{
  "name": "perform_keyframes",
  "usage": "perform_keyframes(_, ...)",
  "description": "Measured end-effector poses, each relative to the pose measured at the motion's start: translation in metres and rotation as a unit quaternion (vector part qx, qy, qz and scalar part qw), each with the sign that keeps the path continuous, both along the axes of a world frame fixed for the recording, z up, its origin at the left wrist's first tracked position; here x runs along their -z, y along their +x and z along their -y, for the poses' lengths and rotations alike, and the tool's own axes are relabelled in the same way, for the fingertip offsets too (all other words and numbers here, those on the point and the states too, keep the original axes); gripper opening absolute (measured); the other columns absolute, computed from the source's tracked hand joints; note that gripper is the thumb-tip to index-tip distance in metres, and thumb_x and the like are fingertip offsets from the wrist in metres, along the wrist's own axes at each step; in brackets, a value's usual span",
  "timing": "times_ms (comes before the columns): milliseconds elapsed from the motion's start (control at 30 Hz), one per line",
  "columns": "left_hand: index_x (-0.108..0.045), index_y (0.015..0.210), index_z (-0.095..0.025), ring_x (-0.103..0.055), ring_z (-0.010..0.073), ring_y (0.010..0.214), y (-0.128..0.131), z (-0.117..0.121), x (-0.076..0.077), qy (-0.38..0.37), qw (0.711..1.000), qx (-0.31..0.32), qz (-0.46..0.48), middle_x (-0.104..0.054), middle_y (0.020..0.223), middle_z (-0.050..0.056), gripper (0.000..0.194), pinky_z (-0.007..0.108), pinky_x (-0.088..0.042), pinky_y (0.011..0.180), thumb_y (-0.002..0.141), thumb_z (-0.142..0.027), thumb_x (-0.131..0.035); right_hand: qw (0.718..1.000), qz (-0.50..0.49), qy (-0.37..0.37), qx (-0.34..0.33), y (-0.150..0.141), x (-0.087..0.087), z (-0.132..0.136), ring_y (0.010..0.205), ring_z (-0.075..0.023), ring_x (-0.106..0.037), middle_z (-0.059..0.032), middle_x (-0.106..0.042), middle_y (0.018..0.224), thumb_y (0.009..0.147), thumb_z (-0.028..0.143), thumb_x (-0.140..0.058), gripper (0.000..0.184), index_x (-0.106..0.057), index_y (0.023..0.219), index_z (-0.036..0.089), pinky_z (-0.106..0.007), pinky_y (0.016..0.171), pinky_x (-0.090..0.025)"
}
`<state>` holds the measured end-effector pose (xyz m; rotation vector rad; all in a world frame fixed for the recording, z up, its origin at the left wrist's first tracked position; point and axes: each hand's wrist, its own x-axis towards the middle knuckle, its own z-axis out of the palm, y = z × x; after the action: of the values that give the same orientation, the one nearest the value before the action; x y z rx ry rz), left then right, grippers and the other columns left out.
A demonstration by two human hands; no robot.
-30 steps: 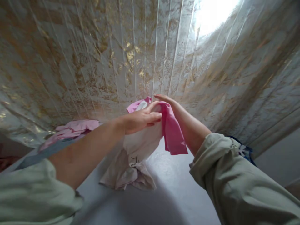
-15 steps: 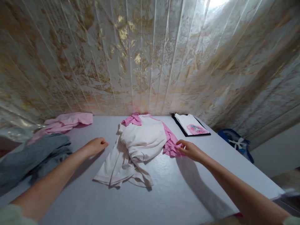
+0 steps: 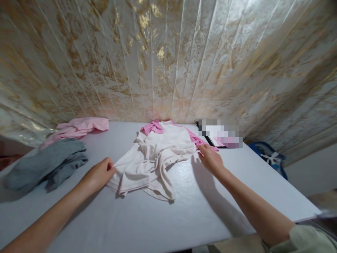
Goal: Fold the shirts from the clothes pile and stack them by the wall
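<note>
Before me, the crumpled white-bodied, pink-sleeved fabric shirt lay mid-frame; the left hand, left of centre, pinched its lower edge; the right hand, right of centre, pinched 1 side near the sleeve; even, gentle outward tension seemed best against those creases.

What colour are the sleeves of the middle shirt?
The sleeves are pink, seen best in the head view.

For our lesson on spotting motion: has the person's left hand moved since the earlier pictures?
Yes: judged against the all-pink garment at far left, the left hand has moved leftward and toward the near side.
</note>
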<state>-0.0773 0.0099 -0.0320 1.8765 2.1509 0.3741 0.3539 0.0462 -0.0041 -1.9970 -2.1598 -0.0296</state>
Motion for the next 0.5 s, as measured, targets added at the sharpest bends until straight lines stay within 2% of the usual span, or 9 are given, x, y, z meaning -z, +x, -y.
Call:
perform_keyframes(67, -0.041, 0.076, -0.024, -0.057, 0.0204, 0.061, -0.004, 0.002, -0.002, 0.031, 0.999, -0.027, 0.028, -0.057, 0.063, -0.001, 0.015, 0.028, -0.036, 0.057, 0.071, -0.039, -0.041, 0.992, -0.054, -0.025, -0.107, -0.036, 0.002, 0.031, 0.082, -0.0189, -0.062, -0.0083, -0.062, 0.113, 0.095, 0.026, -0.045, 0.027, -0.058, 0.119, 0.025, -0.027, 0.065, -0.042)
perform_keyframes(133, -0.042, 0.083, -0.024, -0.059, 0.0215, 0.063, -0.007, 0.004, -0.004, 0.039, 0.997, -0.027, 0.064, -0.060, 0.067, 0.000, 0.019, 0.030, -0.038, 0.060, 0.071, -0.039, -0.041, 0.975, -0.091, -0.069, -0.193, -0.074, 0.009, 0.062, 0.082, -0.0178, -0.062, -0.0045, -0.065, 0.106, 0.091, 0.030, -0.053, 0.036, -0.053, 0.126, 0.027, -0.026, 0.066, -0.043)
perform_keyframes(167, -0.043, 0.087, -0.024, -0.059, 0.0220, 0.062, -0.009, 0.005, -0.004, 0.035, 0.996, -0.024, 0.079, -0.061, 0.066, 0.000, 0.022, 0.030, -0.039, 0.060, 0.071, -0.039, -0.041, 0.967, -0.082, -0.084, -0.225, -0.089, 0.014, 0.074, 0.083, -0.0187, -0.062, -0.0048, -0.065, 0.105, 0.087, 0.029, -0.057, 0.044, -0.051, 0.130, 0.027, -0.026, 0.066, -0.043)
perform_keyframes(233, -0.042, 0.090, -0.025, -0.058, 0.0228, 0.059, -0.016, 0.010, -0.002, 0.021, 0.995, -0.023, 0.094, -0.059, 0.062, -0.002, 0.024, 0.031, -0.038, 0.058, 0.071, -0.039, -0.041, 0.964, -0.063, -0.090, -0.243, -0.103, 0.023, 0.089, 0.085, -0.0190, -0.062, -0.0052, -0.066, 0.101, 0.086, 0.018, -0.052, 0.043, -0.054, 0.128, 0.027, -0.025, 0.069, -0.042)
perform_keyframes(333, -0.041, 0.084, -0.028, -0.053, 0.0235, 0.052, -0.029, 0.028, 0.006, 0.001, 0.996, -0.020, 0.091, -0.053, 0.052, -0.005, 0.021, 0.032, -0.036, 0.055, 0.069, -0.042, -0.041, 0.965, -0.089, -0.126, -0.213, -0.081, 0.022, 0.092, 0.086, -0.0175, -0.063, -0.0039, -0.067, 0.102, 0.080, 0.009, -0.047, 0.041, -0.061, 0.115, 0.027, -0.024, 0.072, -0.041)
perform_keyframes(400, -0.042, 0.078, -0.028, -0.052, 0.0233, 0.051, -0.034, 0.050, 0.014, -0.031, 0.994, 0.015, 0.101, -0.051, 0.050, -0.006, 0.018, 0.032, -0.037, 0.055, 0.068, -0.044, -0.042, 0.965, -0.112, -0.167, -0.167, -0.044, 0.013, 0.093, 0.084, -0.0168, -0.063, -0.0013, -0.068, 0.100, 0.078, 0.009, -0.047, 0.036, -0.064, 0.103, 0.028, -0.024, 0.071, -0.041)
perform_keyframes(500, -0.047, 0.067, -0.027, -0.061, 0.0236, 0.065, -0.027, 0.085, 0.019, -0.117, 0.974, 0.114, 0.155, -0.063, 0.064, -0.003, 0.016, 0.032, -0.044, 0.066, 0.063, -0.042, -0.050, 0.964, -0.080, -0.246, -0.063, 0.023, -0.001, 0.102, 0.081, -0.0196, -0.063, -0.0010, -0.070, 0.090, 0.075, 0.012, -0.052, 0.026, -0.068, 0.086, 0.029, -0.026, 0.067, -0.040)
